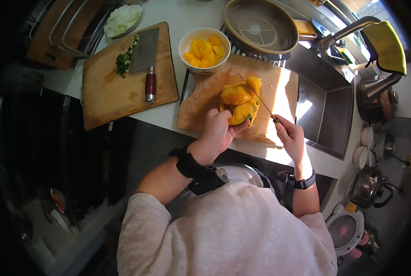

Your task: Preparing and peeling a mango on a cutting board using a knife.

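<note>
My left hand (218,130) is wrapped round the near side of a cut mango (240,102), with orange-yellow flesh and a bit of green skin at its lower edge. My right hand (290,136) grips the dark handle of a small knife (263,102). The knife's thin blade slants up and left across the mango's right side; how deep it sits, I cannot tell. Both hands are over the near part of a wooden cutting board (201,108). Just beyond the board's far left corner, a white bowl (183,49) holds several mango chunks (204,51).
Left, a second cutting board (106,99) carries a cleaver (144,53) and chopped greens (122,62). A plate of pale pieces (122,19) stands behind it. A beige colander (242,43) sits at the back. The steel sink (327,110) and faucet (339,37) are on the right.
</note>
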The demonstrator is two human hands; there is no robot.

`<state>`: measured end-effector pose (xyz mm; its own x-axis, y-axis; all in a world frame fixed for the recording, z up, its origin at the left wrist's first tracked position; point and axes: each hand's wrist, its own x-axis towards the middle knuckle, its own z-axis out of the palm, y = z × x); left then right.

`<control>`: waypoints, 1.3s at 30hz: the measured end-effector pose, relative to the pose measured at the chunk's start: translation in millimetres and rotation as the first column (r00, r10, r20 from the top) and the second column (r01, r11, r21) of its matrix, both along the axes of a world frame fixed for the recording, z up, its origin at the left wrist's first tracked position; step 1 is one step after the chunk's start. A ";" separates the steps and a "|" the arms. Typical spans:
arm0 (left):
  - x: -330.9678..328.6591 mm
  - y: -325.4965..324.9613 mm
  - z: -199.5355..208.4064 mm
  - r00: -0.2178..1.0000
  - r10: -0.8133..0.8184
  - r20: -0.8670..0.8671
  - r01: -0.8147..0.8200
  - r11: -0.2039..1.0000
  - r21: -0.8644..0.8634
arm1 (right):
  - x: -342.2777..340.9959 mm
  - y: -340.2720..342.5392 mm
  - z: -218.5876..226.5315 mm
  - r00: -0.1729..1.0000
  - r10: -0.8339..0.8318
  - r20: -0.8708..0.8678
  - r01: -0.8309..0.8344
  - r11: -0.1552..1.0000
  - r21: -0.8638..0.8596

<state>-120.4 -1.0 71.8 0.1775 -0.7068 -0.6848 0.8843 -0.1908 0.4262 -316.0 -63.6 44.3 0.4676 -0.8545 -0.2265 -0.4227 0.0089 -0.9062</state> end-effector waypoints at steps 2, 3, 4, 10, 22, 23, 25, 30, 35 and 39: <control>0.0 -2.1 -0.3 1.000 -0.008 0.010 0.009 1.000 -0.017 | -1.8 1.7 6.5 0.999 -0.006 -0.037 0.003 0.998 -0.063; 0.5 -2.5 -1.1 0.999 -0.029 0.020 0.030 0.999 -0.036 | -1.5 0.9 6.0 0.999 -0.003 -0.041 0.001 0.998 -0.064; 0.8 -2.9 -1.8 0.998 -0.049 0.030 0.051 0.997 -0.056 | -1.3 -0.3 4.5 0.999 -0.033 -0.043 0.029 0.996 -0.086; 4.0 -5.6 1.6 0.995 -0.080 0.052 0.085 0.993 -0.082 | 4.4 1.8 9.4 0.996 -0.084 0.001 0.084 0.995 -0.056; 0.6 -2.1 -6.1 0.981 -0.128 0.143 0.143 0.984 -0.105 | 19.5 10.1 6.8 0.988 -0.123 -0.097 0.086 0.942 -0.323; 0.8 -0.7 -8.3 0.980 -0.132 0.147 0.148 0.984 -0.104 | 24.2 11.2 9.5 0.988 -0.127 -0.092 0.091 0.942 -0.323; 1.2 -2.0 -16.1 0.975 -0.145 0.171 0.161 0.983 -0.087 | 29.1 11.2 14.2 0.973 -0.138 -0.185 0.068 0.938 -0.340; 12.7 3.7 -41.6 0.900 -0.255 0.354 0.290 0.956 -0.048 | 36.2 14.8 3.9 0.981 -0.139 -0.138 0.046 0.849 -0.527; 34.2 4.7 -96.3 0.552 -0.266 0.790 0.376 0.925 0.049 | 38.5 16.4 -5.9 0.972 -0.077 -0.223 -0.065 0.822 -0.565; 42.0 7.3 -95.5 0.639 -0.267 0.721 0.337 0.940 0.049 | 32.3 15.8 -14.4 0.992 -0.029 -0.124 -0.041 0.849 -0.526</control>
<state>-78.4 6.3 -23.7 0.3490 -0.8567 -0.3798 0.2066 -0.3250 0.9229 -283.6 -47.8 29.9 0.4715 -0.8585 0.2015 -0.5286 -0.4580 -0.7147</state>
